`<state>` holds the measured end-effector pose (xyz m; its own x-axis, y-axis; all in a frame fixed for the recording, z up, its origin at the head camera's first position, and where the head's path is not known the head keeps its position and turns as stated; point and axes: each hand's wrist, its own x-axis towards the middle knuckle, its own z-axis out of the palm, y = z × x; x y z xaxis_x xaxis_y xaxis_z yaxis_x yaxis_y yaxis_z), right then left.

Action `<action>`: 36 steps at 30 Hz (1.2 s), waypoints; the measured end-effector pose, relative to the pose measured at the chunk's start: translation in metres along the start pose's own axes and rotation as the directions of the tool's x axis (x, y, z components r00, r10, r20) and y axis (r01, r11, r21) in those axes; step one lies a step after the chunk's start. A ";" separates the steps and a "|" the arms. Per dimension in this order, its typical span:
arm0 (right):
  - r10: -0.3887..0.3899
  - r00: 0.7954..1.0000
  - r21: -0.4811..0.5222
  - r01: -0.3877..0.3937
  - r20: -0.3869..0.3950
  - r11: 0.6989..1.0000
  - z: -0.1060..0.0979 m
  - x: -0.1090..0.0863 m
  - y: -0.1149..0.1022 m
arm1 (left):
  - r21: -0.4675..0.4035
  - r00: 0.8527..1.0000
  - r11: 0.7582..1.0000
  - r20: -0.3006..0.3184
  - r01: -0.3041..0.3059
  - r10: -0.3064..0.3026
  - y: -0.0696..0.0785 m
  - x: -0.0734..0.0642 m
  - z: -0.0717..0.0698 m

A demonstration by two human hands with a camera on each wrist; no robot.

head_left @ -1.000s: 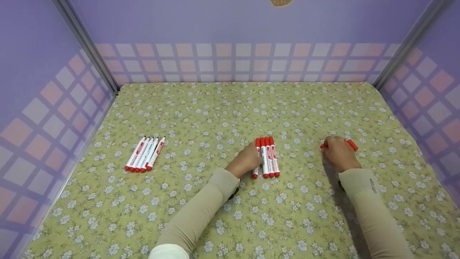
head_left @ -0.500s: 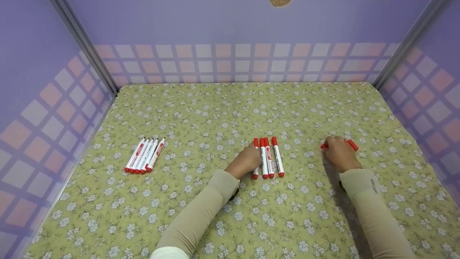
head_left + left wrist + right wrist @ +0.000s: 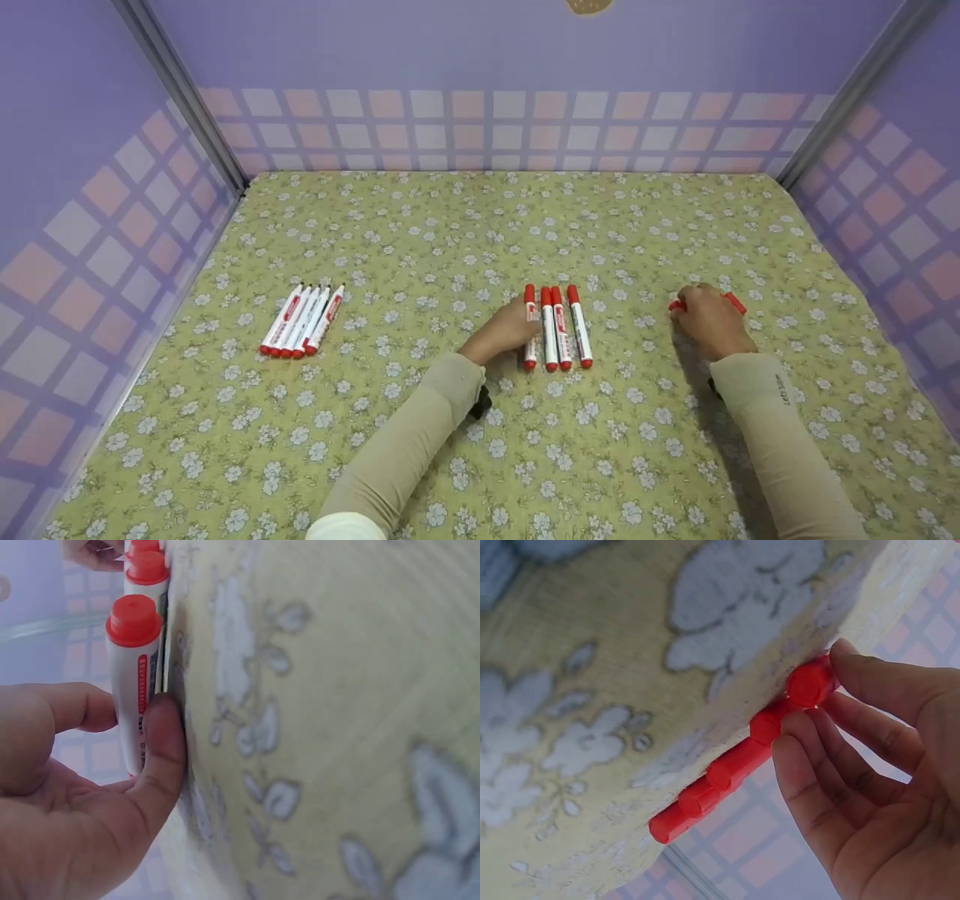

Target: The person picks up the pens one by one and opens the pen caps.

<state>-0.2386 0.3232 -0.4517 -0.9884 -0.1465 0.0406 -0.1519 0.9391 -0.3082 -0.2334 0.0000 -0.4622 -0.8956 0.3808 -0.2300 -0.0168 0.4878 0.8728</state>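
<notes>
My left hand [image 3: 504,330] pinches the leftmost capped whiteboard marker [image 3: 129,667] of the middle group, thumb on one side and fingers on the other. Right of it on the cloth lie two capped markers [image 3: 552,337] side by side, and another capped marker [image 3: 580,330] a little apart, all with red caps away from me. Over at the right, my right hand [image 3: 709,319] holds a red marker cap [image 3: 810,684] between thumb and fingertips. Several more red caps [image 3: 733,765] lie in a row beside it, mostly covered by the hand in the head view.
On the left lie several uncapped white markers [image 3: 303,322] side by side, dark tips pointing away. A flowered green-yellow cloth [image 3: 420,225] covers the table. Purple checked panels [image 3: 480,75] stand at the back and both sides.
The left hand has shifted slightly left with its marker, opening a gap to its neighbours. The rightmost capped marker has come apart from the group. The right hand stays put at the caps.
</notes>
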 end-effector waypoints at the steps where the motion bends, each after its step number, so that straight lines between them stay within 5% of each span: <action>1: 0.000 1.000 0.001 0.000 -0.005 1.000 -0.001 0.000 0.000 | -0.019 1.000 1.000 0.006 -0.004 0.005 -0.001 0.000 -0.002; 6: -0.021 0.999 -0.022 0.020 -0.026 1.000 -0.007 0.000 -0.005 | -0.143 0.998 0.989 0.060 0.033 -0.025 -0.003 -0.001 -0.009; 13: -0.023 1.000 0.001 0.023 0.001 1.000 -0.016 0.003 -0.022 | -0.082 0.996 0.993 0.052 0.082 -0.078 0.004 -0.003 -0.020; 25: -0.157 0.988 -0.043 0.156 -0.015 0.987 -0.029 0.009 -0.064 | -0.121 0.999 0.993 0.037 0.012 -0.008 0.021 -0.008 -0.033; 32: -0.242 0.969 -0.024 0.243 0.051 0.970 -0.031 0.005 -0.089 | -0.021 0.996 0.996 -0.016 -0.087 0.086 0.026 -0.016 -0.035; 36: -0.345 0.936 -0.014 0.346 0.072 0.938 -0.032 0.001 -0.102 | 0.221 0.985 0.963 -0.042 -0.156 0.169 0.030 -0.018 -0.035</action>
<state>-0.2246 0.2372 -0.3897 -0.8723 -0.4830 0.0759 -0.4848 0.8344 -0.2621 -0.2332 -0.0198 -0.4169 -0.9035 0.4244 -0.0604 0.2219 0.5835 0.7812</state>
